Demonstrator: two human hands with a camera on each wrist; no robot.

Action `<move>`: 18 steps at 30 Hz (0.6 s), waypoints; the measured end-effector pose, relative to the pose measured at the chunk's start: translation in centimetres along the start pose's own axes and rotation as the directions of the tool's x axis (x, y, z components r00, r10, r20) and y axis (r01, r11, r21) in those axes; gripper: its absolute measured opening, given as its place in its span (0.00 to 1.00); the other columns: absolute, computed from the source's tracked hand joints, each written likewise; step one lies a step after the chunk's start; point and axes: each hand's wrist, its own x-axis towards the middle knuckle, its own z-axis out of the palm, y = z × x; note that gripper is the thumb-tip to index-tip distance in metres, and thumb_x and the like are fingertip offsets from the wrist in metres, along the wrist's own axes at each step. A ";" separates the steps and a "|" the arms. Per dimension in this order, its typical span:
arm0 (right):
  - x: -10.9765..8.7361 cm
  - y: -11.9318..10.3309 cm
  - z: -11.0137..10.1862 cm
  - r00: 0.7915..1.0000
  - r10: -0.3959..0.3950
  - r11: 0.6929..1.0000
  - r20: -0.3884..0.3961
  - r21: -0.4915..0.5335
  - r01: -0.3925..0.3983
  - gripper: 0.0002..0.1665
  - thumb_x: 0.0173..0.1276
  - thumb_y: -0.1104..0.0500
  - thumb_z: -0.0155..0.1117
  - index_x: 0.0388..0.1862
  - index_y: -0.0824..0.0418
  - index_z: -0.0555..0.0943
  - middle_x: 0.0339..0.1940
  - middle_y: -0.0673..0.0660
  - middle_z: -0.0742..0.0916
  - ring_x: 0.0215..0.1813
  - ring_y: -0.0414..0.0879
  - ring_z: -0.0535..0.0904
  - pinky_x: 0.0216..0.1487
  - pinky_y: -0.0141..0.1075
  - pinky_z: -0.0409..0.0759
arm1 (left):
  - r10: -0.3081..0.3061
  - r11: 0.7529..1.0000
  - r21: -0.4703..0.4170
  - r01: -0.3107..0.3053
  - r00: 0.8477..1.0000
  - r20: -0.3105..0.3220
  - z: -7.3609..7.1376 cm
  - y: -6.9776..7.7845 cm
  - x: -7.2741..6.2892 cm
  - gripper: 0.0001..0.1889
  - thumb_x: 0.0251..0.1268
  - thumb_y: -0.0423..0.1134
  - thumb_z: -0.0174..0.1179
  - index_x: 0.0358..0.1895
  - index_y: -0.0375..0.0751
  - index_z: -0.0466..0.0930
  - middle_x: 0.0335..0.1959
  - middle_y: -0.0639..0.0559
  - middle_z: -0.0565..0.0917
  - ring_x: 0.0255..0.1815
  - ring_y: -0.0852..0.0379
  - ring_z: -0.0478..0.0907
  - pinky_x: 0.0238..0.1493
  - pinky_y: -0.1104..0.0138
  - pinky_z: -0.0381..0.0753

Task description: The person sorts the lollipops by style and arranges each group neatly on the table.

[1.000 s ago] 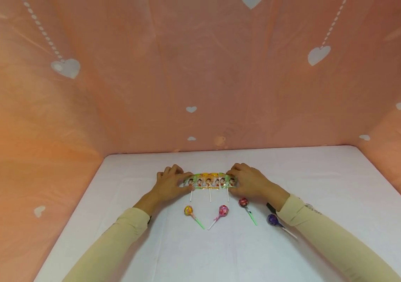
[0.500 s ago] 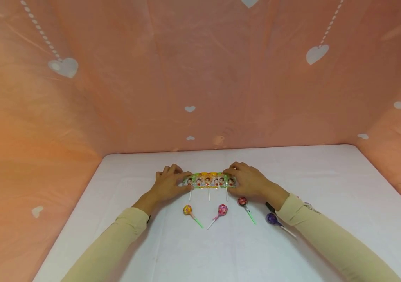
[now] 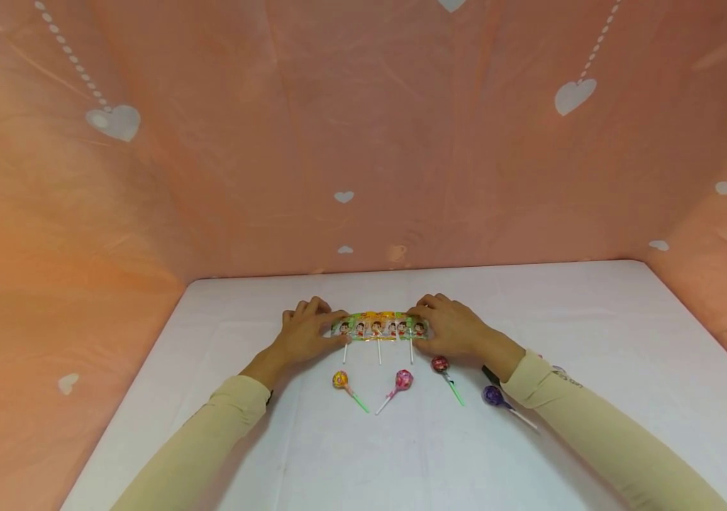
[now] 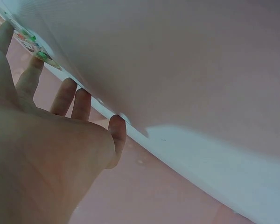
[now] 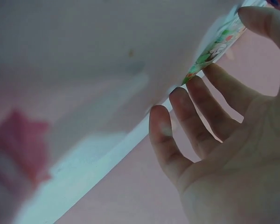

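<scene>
Three flat lollipops in clear printed wrappers lie side by side on the white table, sticks toward me. The left wrapped lollipop [image 3: 345, 329] is green, the middle wrapped lollipop [image 3: 376, 328] orange, the right wrapped lollipop [image 3: 419, 329] green. My left hand [image 3: 306, 333] touches the row's left end, thumb at the lower edge and index finger at the upper. At the right end my right hand [image 3: 452, 328] does the same. Both wrist views show fairly straight fingers, several tips down on the table. Wrapper edges are partly hidden under the fingertips.
Nearer me lie round lollipops: a yellow lollipop [image 3: 340, 380], a pink lollipop [image 3: 404, 380], a red lollipop [image 3: 440, 365] and a purple lollipop [image 3: 493, 395] beside the right sleeve. A blurred pink thing [image 5: 23, 149] shows in the right wrist view. An orange cloth [image 3: 363, 142] with hearts stands behind.
My right index fingertip has shifted slightly left along the right wrapper's upper edge. The lollipops and my left hand look the same; the view has shifted a little.
</scene>
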 end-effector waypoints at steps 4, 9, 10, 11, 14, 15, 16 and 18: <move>0.1 0.0 0.0 1.000 -0.006 1.000 -0.002 0.003 0.006 0.34 0.61 0.42 0.65 0.66 0.52 0.77 0.63 0.56 0.79 0.64 0.53 0.74 0.63 0.53 0.75 | -0.006 1.000 0.000 0.006 1.000 0.005 0.0 0.0 0.0 0.29 0.64 0.64 0.59 0.67 0.63 0.75 0.60 0.49 0.70 0.61 0.46 0.64 0.59 0.46 0.58; 0.1 0.1 0.0 1.000 -0.013 1.000 0.000 -0.006 0.013 0.35 0.61 0.42 0.65 0.66 0.52 0.77 0.64 0.56 0.79 0.63 0.54 0.74 0.63 0.54 0.75 | -0.002 1.000 -0.001 0.002 1.000 0.011 -0.2 0.1 -0.1 0.29 0.65 0.64 0.59 0.68 0.62 0.74 0.60 0.49 0.70 0.61 0.46 0.64 0.59 0.46 0.58; 0.1 0.1 0.0 1.000 -0.013 1.000 0.001 -0.007 0.013 0.35 0.61 0.42 0.65 0.66 0.52 0.77 0.64 0.57 0.79 0.64 0.54 0.74 0.63 0.54 0.74 | 0.000 1.000 -0.003 0.000 1.000 0.010 -0.3 0.2 -0.2 0.29 0.65 0.64 0.59 0.67 0.62 0.75 0.60 0.49 0.70 0.61 0.46 0.64 0.59 0.46 0.58; 0.1 0.1 0.0 1.000 -0.014 1.000 0.003 -0.007 0.014 0.35 0.61 0.42 0.65 0.67 0.52 0.77 0.64 0.57 0.79 0.64 0.54 0.74 0.63 0.55 0.74 | 0.002 1.000 -0.004 -0.002 1.000 0.009 -0.3 0.2 -0.2 0.29 0.64 0.64 0.59 0.67 0.62 0.75 0.60 0.49 0.70 0.61 0.46 0.64 0.59 0.46 0.58; 0.0 0.0 -0.2 1.000 -0.014 1.000 0.005 0.003 0.014 0.35 0.62 0.42 0.65 0.67 0.52 0.76 0.64 0.57 0.78 0.65 0.54 0.73 0.64 0.55 0.74 | 0.007 1.000 -0.001 -0.007 1.000 0.004 -0.4 0.2 -0.2 0.29 0.64 0.64 0.60 0.67 0.62 0.75 0.59 0.49 0.71 0.61 0.47 0.64 0.58 0.46 0.58; 0.0 0.0 -0.2 1.000 -0.012 1.000 0.006 0.012 0.012 0.35 0.61 0.42 0.65 0.67 0.52 0.76 0.65 0.57 0.78 0.65 0.54 0.73 0.64 0.55 0.74 | 0.006 1.000 -0.002 -0.006 1.000 0.006 -0.4 0.2 -0.2 0.29 0.64 0.64 0.59 0.67 0.62 0.75 0.59 0.49 0.71 0.61 0.47 0.64 0.58 0.46 0.58; 0.0 0.0 -0.3 1.000 -0.009 1.000 0.003 0.022 0.009 0.36 0.61 0.42 0.65 0.67 0.52 0.76 0.65 0.57 0.78 0.66 0.54 0.73 0.64 0.55 0.74 | 0.006 1.000 -0.003 -0.006 1.000 0.007 -0.4 0.2 -0.2 0.29 0.64 0.64 0.59 0.67 0.62 0.75 0.60 0.49 0.71 0.61 0.47 0.64 0.59 0.46 0.58; -0.1 0.0 -0.5 1.000 -0.005 0.999 -0.010 0.041 0.005 0.36 0.61 0.43 0.65 0.68 0.52 0.75 0.66 0.56 0.78 0.67 0.54 0.73 0.65 0.54 0.73 | 0.006 1.000 -0.003 -0.006 1.000 0.009 -0.3 0.2 -0.1 0.29 0.64 0.64 0.59 0.67 0.62 0.75 0.60 0.49 0.71 0.61 0.47 0.64 0.58 0.46 0.58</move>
